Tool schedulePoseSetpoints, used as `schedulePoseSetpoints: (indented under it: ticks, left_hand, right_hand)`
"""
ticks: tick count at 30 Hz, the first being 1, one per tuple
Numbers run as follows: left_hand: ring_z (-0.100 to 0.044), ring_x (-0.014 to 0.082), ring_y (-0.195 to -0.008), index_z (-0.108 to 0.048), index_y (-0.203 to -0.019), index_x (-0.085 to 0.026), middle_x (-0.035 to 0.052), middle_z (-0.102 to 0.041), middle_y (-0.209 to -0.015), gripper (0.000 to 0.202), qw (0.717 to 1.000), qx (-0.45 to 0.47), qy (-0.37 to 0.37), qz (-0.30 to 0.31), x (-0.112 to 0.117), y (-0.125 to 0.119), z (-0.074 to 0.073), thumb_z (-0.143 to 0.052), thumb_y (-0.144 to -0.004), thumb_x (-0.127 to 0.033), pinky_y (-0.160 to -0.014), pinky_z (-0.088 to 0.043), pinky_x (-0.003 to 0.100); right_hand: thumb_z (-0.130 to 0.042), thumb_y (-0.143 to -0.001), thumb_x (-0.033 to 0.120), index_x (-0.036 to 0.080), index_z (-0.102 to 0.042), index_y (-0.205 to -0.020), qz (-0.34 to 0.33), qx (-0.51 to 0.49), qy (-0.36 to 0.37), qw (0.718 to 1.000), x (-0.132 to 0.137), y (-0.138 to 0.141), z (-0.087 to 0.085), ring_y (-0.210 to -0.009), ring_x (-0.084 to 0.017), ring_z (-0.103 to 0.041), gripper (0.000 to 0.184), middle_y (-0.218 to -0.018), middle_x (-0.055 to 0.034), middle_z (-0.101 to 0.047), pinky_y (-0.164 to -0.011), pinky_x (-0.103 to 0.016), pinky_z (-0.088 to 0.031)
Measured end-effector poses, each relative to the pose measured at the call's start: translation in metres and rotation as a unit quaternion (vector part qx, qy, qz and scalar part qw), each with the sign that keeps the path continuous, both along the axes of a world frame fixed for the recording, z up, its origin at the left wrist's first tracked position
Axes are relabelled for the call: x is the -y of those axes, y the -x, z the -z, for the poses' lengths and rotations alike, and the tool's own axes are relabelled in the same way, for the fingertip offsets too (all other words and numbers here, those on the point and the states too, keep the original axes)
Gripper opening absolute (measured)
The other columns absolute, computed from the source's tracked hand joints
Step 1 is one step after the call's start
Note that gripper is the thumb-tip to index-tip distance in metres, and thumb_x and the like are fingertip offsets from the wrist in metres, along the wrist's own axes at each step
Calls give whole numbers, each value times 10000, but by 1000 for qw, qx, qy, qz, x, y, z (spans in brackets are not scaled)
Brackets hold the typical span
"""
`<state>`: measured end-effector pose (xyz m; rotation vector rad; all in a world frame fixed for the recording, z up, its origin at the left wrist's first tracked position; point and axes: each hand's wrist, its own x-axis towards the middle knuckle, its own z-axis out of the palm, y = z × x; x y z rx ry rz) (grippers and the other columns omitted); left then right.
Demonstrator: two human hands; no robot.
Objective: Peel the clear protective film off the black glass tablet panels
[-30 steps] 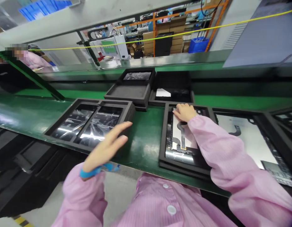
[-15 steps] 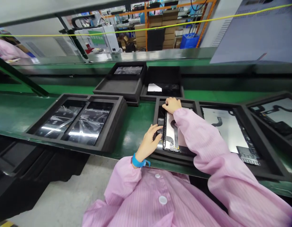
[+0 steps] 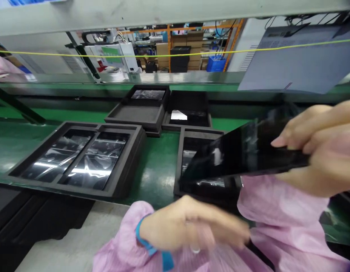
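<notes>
My right hand (image 3: 330, 143), close to the camera at the right, grips a dark glossy display panel (image 3: 237, 151) by its right end. The panel is lifted and tilted, partly smeared by motion. Below it, my left hand (image 3: 191, 224) is stretched out and blurred, holding nothing, with a blue band (image 3: 145, 238) at the wrist. Beneath the raised panel lies a black foam tray (image 3: 178, 166) with another glossy dark panel (image 3: 188, 155) in it, largely covered from sight.
To the left is a stacked foam tray (image 3: 136, 155) with two glossy panels (image 3: 99, 160). Behind are two more trays, one on the left (image 3: 162, 119) and one on the right (image 3: 210, 121). A yellow cord (image 3: 152, 56) runs across above the green bench (image 3: 154, 166). A grey sheet (image 3: 299, 60) hangs at the right.
My right hand has lifted the display panel out of the middle tray and brought it up toward the camera. My left hand has moved down and back from the tray. The view has tilted up slightly.
</notes>
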<state>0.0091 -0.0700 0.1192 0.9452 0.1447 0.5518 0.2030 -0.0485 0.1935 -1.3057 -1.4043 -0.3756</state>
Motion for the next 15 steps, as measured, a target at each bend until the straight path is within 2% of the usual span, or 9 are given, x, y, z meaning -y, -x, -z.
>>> schedulePoseSetpoints:
  ticks: [2, 3, 4, 6, 8, 9, 11, 13, 15]
  left_hand:
    - [-684, 277, -1000, -704, -1109, -180, 97, -726, -1069, 336, 994, -19, -98, 51, -3, 12, -3, -610, -865, -391, -880, -538, 385]
    - [-690, 262, -977, -720, -1074, -186, 86, -738, -1026, 272, 990, -43, -137, -1, -7, 14, -2, -618, -867, -330, -880, -536, 372]
    - [-664, 247, -1044, -706, -1099, -213, 69, -726, -1071, 260, 977, -80, -178, -92, -11, 14, 2, -611, -874, -302, -937, -506, 365]
    - [-495, 239, -1280, -565, -1289, -279, 40, -602, -1311, 450, 923, -158, -228, -266, -21, 2, 13, -651, -848, -292, -1102, -360, 390]
    - [-349, 256, -1385, -332, -1448, -291, 56, -446, -1461, 798, 919, -177, -220, -276, -29, -16, 26, -744, -765, -268, -1161, -253, 429]
    - [-353, 260, -1382, -256, -1477, -277, 71, -430, -1469, 885, 937, -152, -202, -243, -31, -25, 31, -758, -749, -256, -1158, -263, 432]
    - [-415, 240, -1343, -215, -1489, -250, 80, -473, -1433, 866, 963, -83, -155, -204, -32, -35, 36, -719, -786, -216, -1134, -318, 396]
    - [-421, 201, -1341, -233, -1483, -246, 57, -546, -1368, 783, 961, -43, -133, -240, -32, -36, 35, -660, -832, -163, -1136, -313, 338]
    - [-387, 172, -1364, -254, -1477, -260, 32, -550, -1372, 748, 949, -33, -141, -280, -32, -31, 30, -633, -847, -120, -1144, -290, 287]
  right_hand:
    - [-369, -848, 583, 182, -267, -462, -119, -20, -39, 992, -5, -17, -3, -431, -59, -402, 566, -489, 28, -391, -489, -281, -336]
    - [-434, -840, 571, 175, -264, -458, -219, -46, -52, 973, -13, -25, -5, -399, -53, -405, 575, -471, 32, -387, -450, -261, -333]
    - [-510, -822, 543, 166, -252, -452, -330, -85, -57, 939, -25, -31, -6, -365, -51, -405, 588, -446, 36, -372, -410, -243, -330]
    - [-608, -775, 459, 150, -217, -435, -516, -174, -50, 837, -51, -38, -3, -300, -50, -375, 604, -391, 44, -316, -342, -222, -310]
    - [-586, -756, 419, 144, -160, -436, -586, -266, -60, 763, -74, -38, 7, -261, -35, -286, 599, -361, 51, -221, -313, -202, -271]
    - [-566, -744, 405, 149, -157, -435, -592, -306, -55, 743, -83, -37, 14, -277, -34, -278, 573, -367, 50, -191, -327, -193, -284]
    - [-517, -725, 383, 166, -219, -417, -544, -388, -43, 743, -94, -35, 28, -379, -55, -379, 480, -400, 32, -249, -420, -188, -381]
    - [-484, -758, 402, 177, -425, -450, -446, -441, 19, 779, -93, -37, 38, -563, -103, -527, 386, -521, -13, -477, -568, -226, -476]
    - [-485, -817, 461, 164, -646, -664, -348, -434, 130, 821, -83, -41, 43, -658, -142, -585, 371, -710, -45, -631, -609, -258, -490]
